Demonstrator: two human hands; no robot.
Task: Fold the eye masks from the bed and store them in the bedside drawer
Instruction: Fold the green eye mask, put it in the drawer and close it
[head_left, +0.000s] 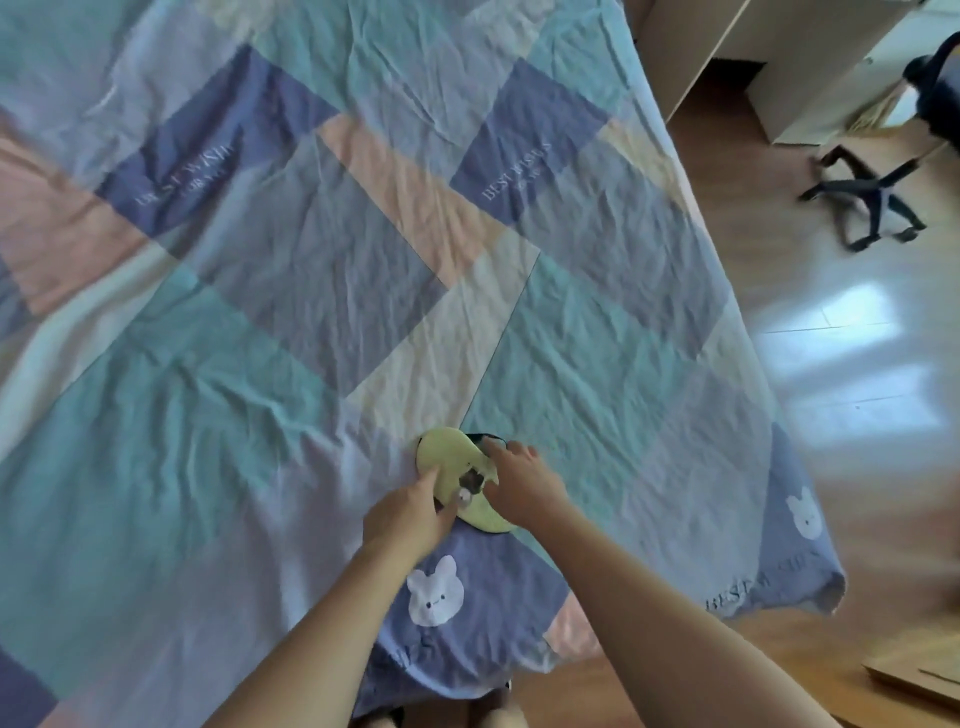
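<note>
Eye mask (451, 453), pale yellow, low centre of frame on the patchwork bed (311, 312): pinched at its left edge by the left hand (410, 512) and at its right by the right hand (524, 483), apparently so it can be folded flat.

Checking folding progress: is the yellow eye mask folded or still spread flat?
Partly folded: the yellow eye mask lies on the bed, one edge turned up between both hands.

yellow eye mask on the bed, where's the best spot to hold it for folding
Probably by its two rounded ends, from above. The yellow eye mask lies flat on the quilt, running away from the person, and is narrower at its middle. The left hand and right hand already meet there, so the ends could close together.
</note>
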